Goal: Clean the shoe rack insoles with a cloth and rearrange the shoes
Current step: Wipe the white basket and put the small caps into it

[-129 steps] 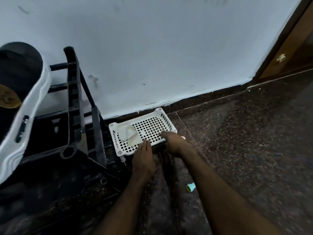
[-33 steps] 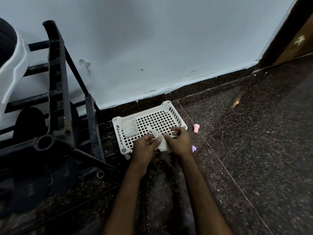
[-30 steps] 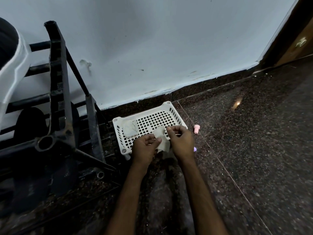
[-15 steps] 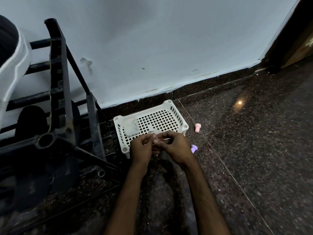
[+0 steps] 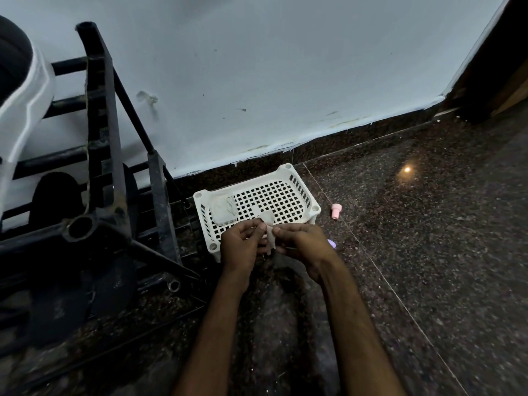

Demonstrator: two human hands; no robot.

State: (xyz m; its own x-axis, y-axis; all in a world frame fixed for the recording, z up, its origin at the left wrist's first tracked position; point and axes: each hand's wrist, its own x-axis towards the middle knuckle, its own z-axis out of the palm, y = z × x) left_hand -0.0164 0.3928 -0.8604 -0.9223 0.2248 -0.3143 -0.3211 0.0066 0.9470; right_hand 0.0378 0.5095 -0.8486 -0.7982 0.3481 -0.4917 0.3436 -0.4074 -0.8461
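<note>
A small white cloth hangs pinched between my left hand and my right hand, just above the near edge of a white perforated tray on the floor. A second pale folded piece lies in the tray's left part. The black shoe rack stands to the left against the wall, with dark insoles leaning in it and another dark insole on the floor by its foot.
A pink cap lies on the granite floor right of the tray; a purple cap peeks out behind my right wrist. A white-and-black object fills the far left. A wooden door is at the upper right.
Since a second ago both hands stay over the tray's near edge, working the cloth between the fingertips; it went from spread to bunched and hanging. Earlier my hands lay flat on the tray.
</note>
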